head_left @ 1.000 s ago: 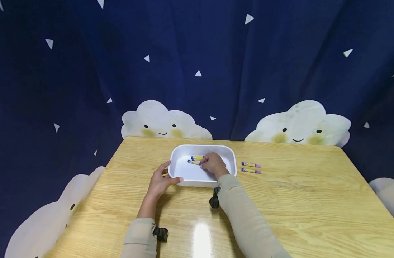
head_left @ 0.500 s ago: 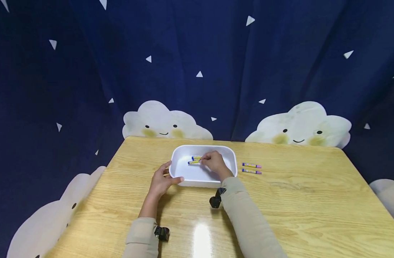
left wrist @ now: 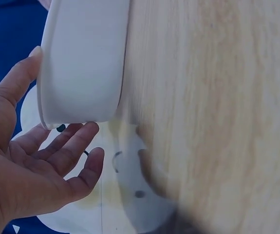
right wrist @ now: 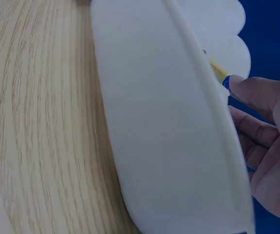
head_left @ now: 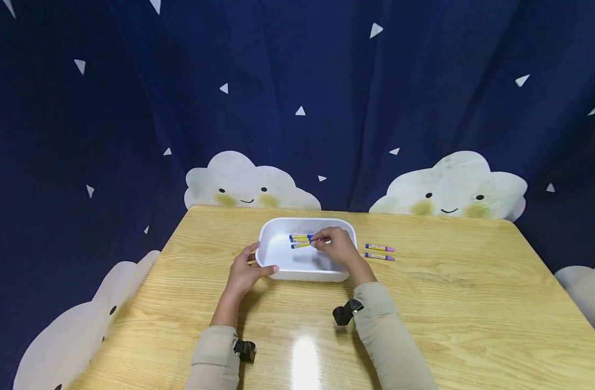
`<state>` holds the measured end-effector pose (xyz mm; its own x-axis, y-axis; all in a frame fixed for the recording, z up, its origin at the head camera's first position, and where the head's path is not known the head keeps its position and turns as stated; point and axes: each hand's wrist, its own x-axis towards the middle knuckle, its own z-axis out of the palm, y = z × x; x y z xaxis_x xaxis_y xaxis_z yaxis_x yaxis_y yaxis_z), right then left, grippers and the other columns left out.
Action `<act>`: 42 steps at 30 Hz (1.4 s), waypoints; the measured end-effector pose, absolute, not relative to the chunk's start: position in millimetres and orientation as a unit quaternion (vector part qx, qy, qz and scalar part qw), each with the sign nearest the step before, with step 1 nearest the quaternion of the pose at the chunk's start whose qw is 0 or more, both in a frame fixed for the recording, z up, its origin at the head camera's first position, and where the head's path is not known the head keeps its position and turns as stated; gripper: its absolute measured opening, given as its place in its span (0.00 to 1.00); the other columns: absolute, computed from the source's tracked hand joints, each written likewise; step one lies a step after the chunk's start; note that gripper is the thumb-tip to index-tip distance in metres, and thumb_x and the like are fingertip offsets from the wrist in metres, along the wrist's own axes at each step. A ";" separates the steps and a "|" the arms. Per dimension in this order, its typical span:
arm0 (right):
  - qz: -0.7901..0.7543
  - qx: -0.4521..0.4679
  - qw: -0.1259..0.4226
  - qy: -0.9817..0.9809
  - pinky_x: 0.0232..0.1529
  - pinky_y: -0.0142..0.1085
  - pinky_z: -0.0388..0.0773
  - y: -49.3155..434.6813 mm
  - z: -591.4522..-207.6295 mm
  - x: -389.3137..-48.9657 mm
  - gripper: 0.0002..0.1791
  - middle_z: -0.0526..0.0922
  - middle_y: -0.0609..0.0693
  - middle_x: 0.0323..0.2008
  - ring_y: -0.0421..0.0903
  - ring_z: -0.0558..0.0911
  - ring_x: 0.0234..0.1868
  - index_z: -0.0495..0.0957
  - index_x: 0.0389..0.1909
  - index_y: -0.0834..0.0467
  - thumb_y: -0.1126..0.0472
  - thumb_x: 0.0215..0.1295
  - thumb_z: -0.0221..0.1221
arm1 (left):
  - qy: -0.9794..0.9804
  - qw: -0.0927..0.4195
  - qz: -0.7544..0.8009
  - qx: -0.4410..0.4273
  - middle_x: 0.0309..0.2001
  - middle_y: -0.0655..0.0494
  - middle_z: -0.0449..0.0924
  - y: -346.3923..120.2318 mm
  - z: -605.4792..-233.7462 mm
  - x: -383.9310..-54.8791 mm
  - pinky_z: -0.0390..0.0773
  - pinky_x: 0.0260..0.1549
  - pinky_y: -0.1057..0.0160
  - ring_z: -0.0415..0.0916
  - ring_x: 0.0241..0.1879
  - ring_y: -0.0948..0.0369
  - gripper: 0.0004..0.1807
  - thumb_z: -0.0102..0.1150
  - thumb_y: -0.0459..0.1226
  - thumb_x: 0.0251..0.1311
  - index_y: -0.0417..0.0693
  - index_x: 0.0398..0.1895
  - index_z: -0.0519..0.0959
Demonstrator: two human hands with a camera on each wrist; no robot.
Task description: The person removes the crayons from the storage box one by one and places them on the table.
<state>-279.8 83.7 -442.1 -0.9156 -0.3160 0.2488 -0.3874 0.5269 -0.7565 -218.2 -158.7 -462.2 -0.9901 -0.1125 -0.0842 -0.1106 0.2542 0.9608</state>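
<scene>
A white plastic tray [head_left: 278,260] sits near the table's far side. My left hand [head_left: 243,273] grips its left end, thumb on the front rim and fingers against the end wall; the left wrist view shows this hand [left wrist: 47,156] at the tray's corner. Over the tray's inside, my right hand [head_left: 336,246] pinches one end of a yellow crayon [head_left: 300,245] with blue bands. The same crayon [right wrist: 219,70] shows above the rim in the right wrist view. Behind it, other yellow-and-blue crayons [head_left: 299,237] lie side by side in the tray, partly hidden by the fingers.
Two yellow crayons with pinkish-purple tips, an upper crayon [head_left: 379,248] and a lower crayon [head_left: 379,257], lie on the wooden table [head_left: 463,292] right of the tray. A dark blue curtain [head_left: 297,65] with clouds and white triangles hangs behind the table.
My right hand has moved to the right and lifted a little, and the crayon between its fingertips has shifted right and tilted. The left hand stays on the tray.
</scene>
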 end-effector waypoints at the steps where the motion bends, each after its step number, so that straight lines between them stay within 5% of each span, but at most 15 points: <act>1: 0.447 0.200 0.041 -0.871 0.35 0.36 0.74 85.5 -440.7 -277.8 0.03 0.81 0.50 0.29 0.46 0.80 0.33 0.84 0.30 0.63 0.68 0.54 0.64 | -0.794 0.002 -0.604 0.070 0.50 0.34 0.71 -158.8 -462.7 -218.2 0.75 0.37 0.59 0.74 0.46 0.44 0.47 0.75 0.31 0.39 0.40 0.67 0.62; 17: 0.503 0.159 0.076 -0.846 0.37 0.39 0.74 121.5 -435.8 -254.7 0.04 0.82 0.53 0.34 0.49 0.78 0.38 0.84 0.32 0.64 0.68 0.55 0.64 | -0.841 -0.014 -0.537 0.056 0.48 0.37 0.71 -158.5 -455.8 -218.3 0.71 0.41 0.54 0.74 0.46 0.47 0.50 0.74 0.36 0.42 0.44 0.70 0.56; 35: 0.573 0.082 0.038 -0.815 0.37 0.34 0.76 187.1 -443.2 -240.3 0.09 0.80 0.60 0.43 0.49 0.78 0.41 0.82 0.38 0.68 0.67 0.59 0.61 | -0.856 -0.018 -0.514 0.049 0.50 0.37 0.72 -162.2 -454.4 -217.0 0.71 0.42 0.53 0.73 0.46 0.47 0.49 0.74 0.39 0.42 0.41 0.69 0.58; 42: 0.585 0.054 0.036 -0.809 0.41 0.39 0.76 215.5 -454.1 -235.3 0.14 0.79 0.60 0.45 0.41 0.78 0.39 0.81 0.41 0.69 0.62 0.61 0.62 | -0.852 -0.020 -0.520 0.047 0.50 0.36 0.72 -161.0 -454.0 -218.5 0.71 0.41 0.53 0.73 0.46 0.47 0.50 0.74 0.38 0.42 0.40 0.69 0.57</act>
